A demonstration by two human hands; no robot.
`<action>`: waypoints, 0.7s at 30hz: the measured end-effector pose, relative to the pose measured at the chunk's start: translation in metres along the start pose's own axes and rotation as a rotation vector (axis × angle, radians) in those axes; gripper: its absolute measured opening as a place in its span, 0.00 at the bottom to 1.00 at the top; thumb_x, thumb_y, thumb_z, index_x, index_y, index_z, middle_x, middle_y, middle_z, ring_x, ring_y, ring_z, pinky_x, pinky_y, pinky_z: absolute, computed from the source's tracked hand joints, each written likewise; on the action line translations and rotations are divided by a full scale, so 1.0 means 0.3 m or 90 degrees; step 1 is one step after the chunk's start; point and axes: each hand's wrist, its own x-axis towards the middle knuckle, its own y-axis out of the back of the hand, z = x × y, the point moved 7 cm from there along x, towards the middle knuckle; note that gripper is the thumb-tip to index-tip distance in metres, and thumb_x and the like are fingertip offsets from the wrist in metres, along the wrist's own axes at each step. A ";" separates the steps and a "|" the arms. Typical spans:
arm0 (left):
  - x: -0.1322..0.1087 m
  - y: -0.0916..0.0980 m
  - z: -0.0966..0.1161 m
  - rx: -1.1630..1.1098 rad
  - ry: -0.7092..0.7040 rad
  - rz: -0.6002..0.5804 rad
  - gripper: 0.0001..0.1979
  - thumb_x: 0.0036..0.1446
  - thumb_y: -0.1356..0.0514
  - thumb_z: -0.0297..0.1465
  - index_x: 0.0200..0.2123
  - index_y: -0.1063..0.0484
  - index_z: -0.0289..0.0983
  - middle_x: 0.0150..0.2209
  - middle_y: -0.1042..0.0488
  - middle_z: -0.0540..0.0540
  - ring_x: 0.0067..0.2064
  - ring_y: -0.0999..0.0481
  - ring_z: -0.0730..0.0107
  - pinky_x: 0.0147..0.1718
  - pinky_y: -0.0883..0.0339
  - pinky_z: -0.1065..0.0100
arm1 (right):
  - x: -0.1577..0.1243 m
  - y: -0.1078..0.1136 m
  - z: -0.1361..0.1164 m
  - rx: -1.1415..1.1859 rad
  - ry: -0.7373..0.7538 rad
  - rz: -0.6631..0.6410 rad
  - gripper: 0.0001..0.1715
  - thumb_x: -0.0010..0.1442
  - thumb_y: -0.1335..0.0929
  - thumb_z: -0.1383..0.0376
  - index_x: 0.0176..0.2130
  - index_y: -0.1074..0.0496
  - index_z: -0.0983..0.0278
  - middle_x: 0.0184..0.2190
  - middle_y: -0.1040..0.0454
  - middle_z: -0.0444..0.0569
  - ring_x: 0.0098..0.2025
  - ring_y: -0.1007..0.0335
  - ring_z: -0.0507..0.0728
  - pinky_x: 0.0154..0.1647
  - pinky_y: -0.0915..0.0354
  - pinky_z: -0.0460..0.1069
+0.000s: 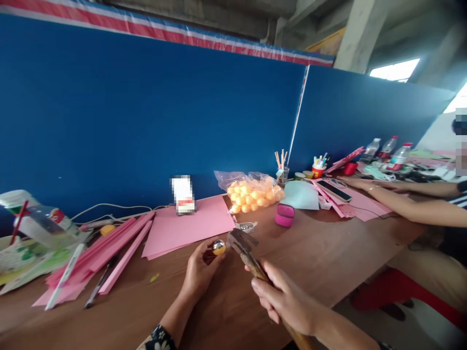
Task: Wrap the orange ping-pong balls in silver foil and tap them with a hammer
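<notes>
My left hand [203, 268] holds a small ball [219, 247] between thumb and fingers, just above the brown table. The ball's upper part looks shiny and silvery, its lower part orange-yellow. My right hand [279, 291] is wrapped round the wooden handle of a hammer [255, 268]. The hammer's dark metal head [239, 240] is close to the right of the ball; I cannot tell whether they touch. Behind the ball lies a small clear plastic packet [246, 226] at the edge of pink paper sheets [189, 225].
Against the blue partition [146, 107] sits a bag of orange balls [251, 194], with a magenta case [285, 215] nearby. Pink strips [126, 257], pens and a bottle [58, 223] lie left. At right, another person's arms [404, 199] rest near a phone [333, 190].
</notes>
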 end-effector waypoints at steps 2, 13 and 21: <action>-0.002 -0.003 0.002 0.005 -0.011 -0.007 0.22 0.45 0.38 0.32 0.46 0.34 0.37 0.40 0.24 0.44 0.40 0.24 0.63 0.42 0.30 0.63 | 0.011 -0.019 -0.013 0.035 0.001 -0.011 0.17 0.60 0.40 0.54 0.45 0.43 0.61 0.25 0.46 0.38 0.21 0.50 0.45 0.16 0.48 0.40; -0.001 -0.007 0.011 0.006 -0.006 -0.026 0.20 0.46 0.39 0.31 0.45 0.33 0.36 0.41 0.25 0.44 0.40 0.24 0.63 0.42 0.30 0.62 | 0.053 -0.042 -0.010 0.067 0.004 -0.012 0.18 0.59 0.39 0.54 0.46 0.42 0.60 0.25 0.46 0.39 0.21 0.50 0.45 0.16 0.49 0.40; -0.003 -0.009 0.003 -0.023 -0.017 -0.032 0.21 0.46 0.39 0.30 0.45 0.34 0.36 0.40 0.24 0.44 0.40 0.24 0.63 0.42 0.30 0.62 | 0.053 -0.064 0.005 0.065 -0.013 -0.039 0.18 0.58 0.38 0.53 0.45 0.42 0.60 0.25 0.47 0.38 0.19 0.53 0.44 0.15 0.51 0.40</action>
